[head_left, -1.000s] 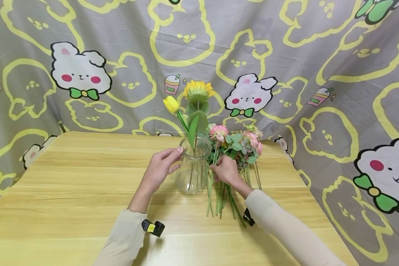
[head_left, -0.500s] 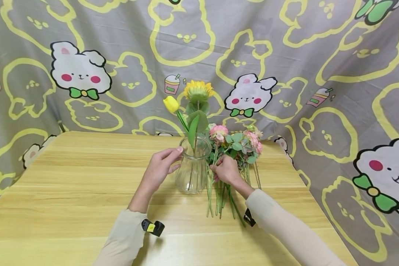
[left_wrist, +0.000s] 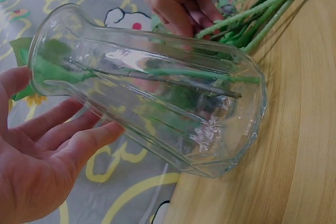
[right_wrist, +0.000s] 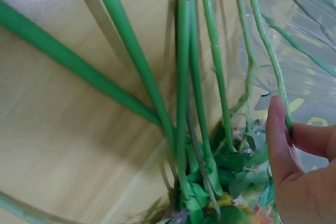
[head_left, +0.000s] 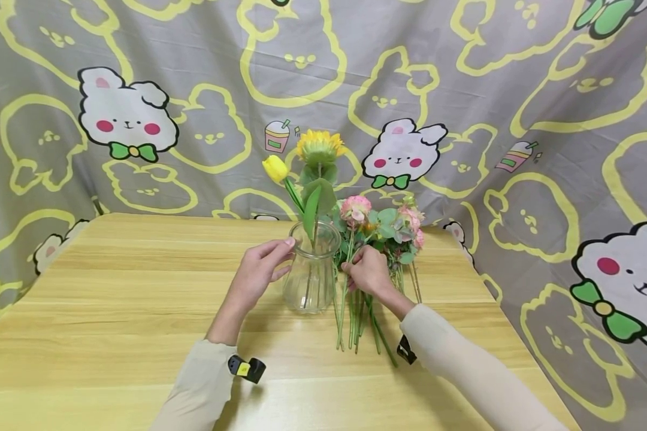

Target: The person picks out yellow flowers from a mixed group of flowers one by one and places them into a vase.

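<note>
A clear glass vase (head_left: 306,286) stands upright on the table, holding a yellow tulip (head_left: 275,169) and a sunflower (head_left: 320,147). My left hand (head_left: 256,270) touches the vase's left side and rim; in the left wrist view its extended fingers (left_wrist: 94,139) lie along the glass. Right of the vase, my right hand (head_left: 369,270) pinches the thin green stem (right_wrist: 269,45) of a pink flower (head_left: 356,209) between thumb and forefinger. That bloom rises a little above the pile of artificial flowers (head_left: 410,224), whose stems point toward me. The hand hides part of the pile.
The wooden table (head_left: 140,287) reaches back to a grey curtain (head_left: 205,72) printed with cartoon rabbits, which also runs along both sides. Loose stems (head_left: 380,335) spread over the table just right of the vase.
The pink flower in my right hand has risen slightly and stands a little more apart from the pile. My left hand stays at the vase. The head view has shifted very slightly.
</note>
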